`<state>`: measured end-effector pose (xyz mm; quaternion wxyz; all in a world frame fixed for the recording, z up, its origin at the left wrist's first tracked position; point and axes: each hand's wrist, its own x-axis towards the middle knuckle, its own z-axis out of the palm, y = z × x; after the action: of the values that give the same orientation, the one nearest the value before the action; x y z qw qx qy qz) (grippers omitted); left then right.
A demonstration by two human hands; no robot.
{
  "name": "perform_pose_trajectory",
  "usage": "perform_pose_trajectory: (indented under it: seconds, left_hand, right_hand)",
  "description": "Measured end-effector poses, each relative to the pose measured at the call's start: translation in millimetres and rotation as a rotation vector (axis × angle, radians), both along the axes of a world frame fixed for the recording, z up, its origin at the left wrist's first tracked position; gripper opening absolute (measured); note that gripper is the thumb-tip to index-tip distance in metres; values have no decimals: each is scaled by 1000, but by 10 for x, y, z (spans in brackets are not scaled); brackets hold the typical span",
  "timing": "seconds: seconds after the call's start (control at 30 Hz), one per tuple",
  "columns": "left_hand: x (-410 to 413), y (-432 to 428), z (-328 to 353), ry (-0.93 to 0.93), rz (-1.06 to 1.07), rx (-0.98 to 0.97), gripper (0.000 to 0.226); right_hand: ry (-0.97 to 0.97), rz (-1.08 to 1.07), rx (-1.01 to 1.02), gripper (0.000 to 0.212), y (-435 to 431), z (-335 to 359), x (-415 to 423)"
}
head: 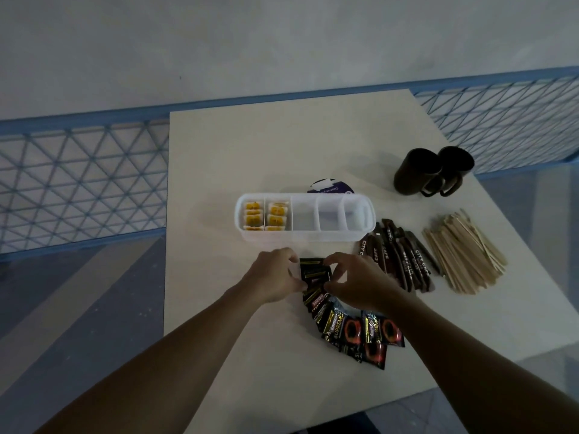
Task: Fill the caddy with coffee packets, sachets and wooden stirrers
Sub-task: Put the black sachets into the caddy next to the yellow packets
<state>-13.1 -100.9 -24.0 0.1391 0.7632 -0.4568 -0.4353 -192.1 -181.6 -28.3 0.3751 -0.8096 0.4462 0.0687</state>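
Note:
A clear plastic caddy [332, 238] with several compartments stands mid-table; its two leftmost compartments hold yellow sachets [264, 216], the others look bare. Just in front of it, my left hand [275, 277] and my right hand [357, 281] both pinch a small stack of black coffee packets [315, 272] between them. More black and red coffee packets [357, 333] lie fanned out below my hands. Brown stick sachets [398, 258] lie to the right, and beyond them a pile of wooden stirrers [463, 252].
Two black mugs [432, 170] stand at the back right of the white table [282, 151]. A round purple-and-white lid [330, 186] lies behind the caddy. Blue mesh railing [81, 180] borders the table on the left and far right.

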Motion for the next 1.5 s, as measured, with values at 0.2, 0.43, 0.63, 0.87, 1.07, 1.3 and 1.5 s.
perform_pose_trajectory:
  seconds: [0.2,0.43,0.63,0.87,1.07,1.3,1.5]
  left_hand:
    - [-296,-6,-70,-20,-47,73,94]
    - [-425,-38,-215,-59,101,25,83]
    - [-433,-65,-262,-61,252,-48,69]
    - [-408,-63,-216,-39,329,-71,50]
    - [-330,-73,-156,-47,300,-84,38]
    - [-188,-102,5,-78,249,-221,40]
    - [-115,-222,131,-44,367,-347,22]
  right_hand:
    - [6,-21,82,74,-23,-82,-60]
    - [-64,-18,194,55,-118,-141,-23]
    - [-98,-46,168,54,-206,-192,20]
    - [-92,-58,168,38,-269,-232,54]
    - [-122,13,140,29,-289,-223,126]
    - [-233,63,45,21,-329,-86,204]
    - [-318,15,-6,20,-502,104,285]
